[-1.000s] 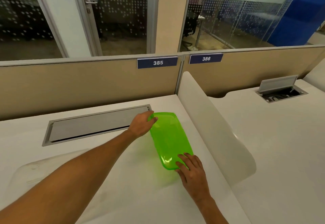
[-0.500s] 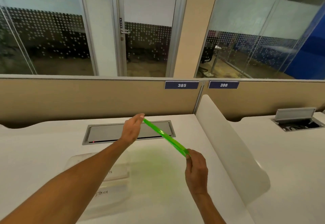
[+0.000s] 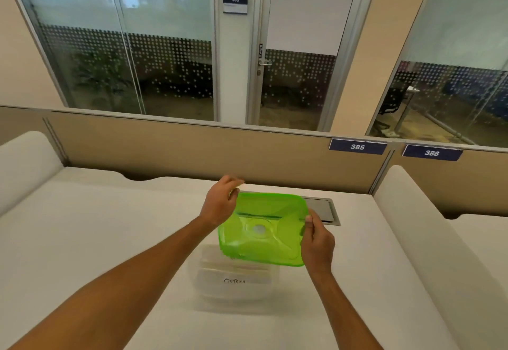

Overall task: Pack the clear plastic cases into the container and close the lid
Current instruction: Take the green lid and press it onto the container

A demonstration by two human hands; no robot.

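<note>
A translucent green lid (image 3: 264,228) hangs in the air above the desk, tilted with its face toward me. My left hand (image 3: 220,204) grips its upper left corner and my right hand (image 3: 316,242) pinches its right edge. Just below and in front of the lid stands a clear plastic container (image 3: 233,286) holding stacked clear cases, one with a handwritten label. The lid hides the container's far rim.
The white desk (image 3: 110,239) is bounded by a beige partition (image 3: 192,151) at the back and white side dividers at left (image 3: 24,165) and right (image 3: 406,212). A grey cable hatch (image 3: 324,210) lies in the desk behind the lid.
Both hands lifted the green lid off the desk at the right, carried it leftward and turned it from edge-on to facing me, above the clear container. The view swung left.
</note>
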